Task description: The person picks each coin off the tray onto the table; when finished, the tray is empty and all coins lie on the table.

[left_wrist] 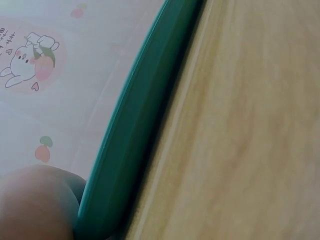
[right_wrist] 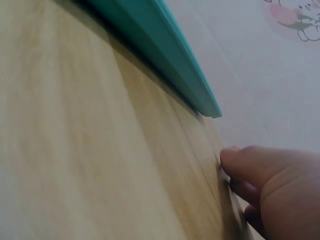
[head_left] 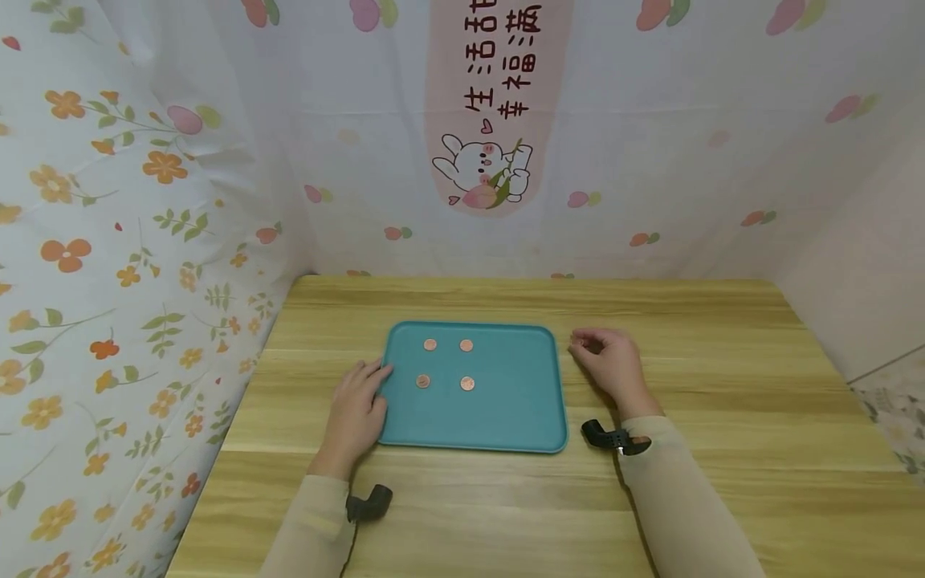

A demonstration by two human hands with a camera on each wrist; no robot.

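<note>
A shallow teal tray (head_left: 506, 417) lies on the wooden table with several copper-coloured coins in its left and middle part, among them a coin (head_left: 467, 384) and another coin (head_left: 429, 344). My left hand (head_left: 357, 409) rests at the tray's left edge, fingers fairly straight, with one fingertip over the rim. In the left wrist view its thumb (left_wrist: 37, 202) is against the tray wall. Just right of the tray, my right hand (head_left: 610, 361) is low at the table, thumb and forefinger tips close together. I cannot tell whether a small thing sits between them.
Wood-grain tabletop (head_left: 723, 401) surrounds the tray. Behind it hangs a white printed curtain (head_left: 636, 160), and a flowered cloth (head_left: 144, 281) runs along the left side. Each wrist wears a black camera, such as the right wrist camera (head_left: 607, 437).
</note>
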